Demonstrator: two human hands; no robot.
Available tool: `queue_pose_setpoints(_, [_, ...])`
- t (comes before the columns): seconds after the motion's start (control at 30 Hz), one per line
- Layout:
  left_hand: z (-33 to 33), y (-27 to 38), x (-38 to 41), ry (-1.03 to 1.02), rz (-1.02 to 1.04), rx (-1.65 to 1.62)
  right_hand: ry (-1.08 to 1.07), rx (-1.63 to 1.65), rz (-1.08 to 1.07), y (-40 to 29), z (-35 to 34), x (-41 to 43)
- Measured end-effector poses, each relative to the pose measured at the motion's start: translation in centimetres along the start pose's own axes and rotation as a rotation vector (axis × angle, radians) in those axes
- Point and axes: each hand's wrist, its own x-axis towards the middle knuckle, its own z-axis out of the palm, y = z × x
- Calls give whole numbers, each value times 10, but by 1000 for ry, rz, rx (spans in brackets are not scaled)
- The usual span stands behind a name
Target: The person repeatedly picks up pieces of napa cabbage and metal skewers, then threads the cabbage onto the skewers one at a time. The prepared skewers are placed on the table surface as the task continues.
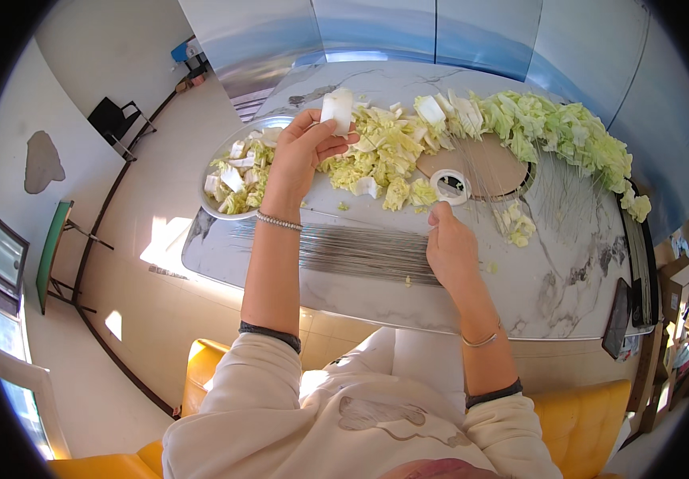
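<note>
My left hand (305, 146) holds up a white piece of cabbage stalk (338, 111) between thumb and fingers, above the table. At the right end of a bundle of thin metal skewers (362, 251), my right hand (452, 242) is closed, its fingertips pinched; a thin wire seems to run from it, too fine to follow surely. Cut cabbage leaves (380, 149) lie heaped between the hands. Left of them is a metal bowl (207, 200) of cabbage pieces. Cabbage threaded on many thin skewers (578, 132) curves along the far right. A white ring-shaped roll (461, 199) lies beyond my right hand.
The marble-patterned table (518, 299) has a round brown inset (482, 167). At its right edge are a dark phone-like object (617, 317) and a long black item (641, 269). Yellow chairs (587, 428) stand near me, and a black chair (110, 120) by the left wall.
</note>
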Motion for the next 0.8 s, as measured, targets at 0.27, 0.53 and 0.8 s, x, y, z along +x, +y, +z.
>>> queue_pose_setpoints(0.27, [-32, -59, 8, 329, 4, -483, 3, 195, 21, -19, -9, 0])
queue_pose_setpoints(0.53, [-43, -75, 7, 360, 61, -598, -3, 102, -99, -14, 1, -2])
queue_pose_setpoints(0.8, [-46, -74, 5, 383, 81, -613, -40, 111, -67, -18, -2, -1])
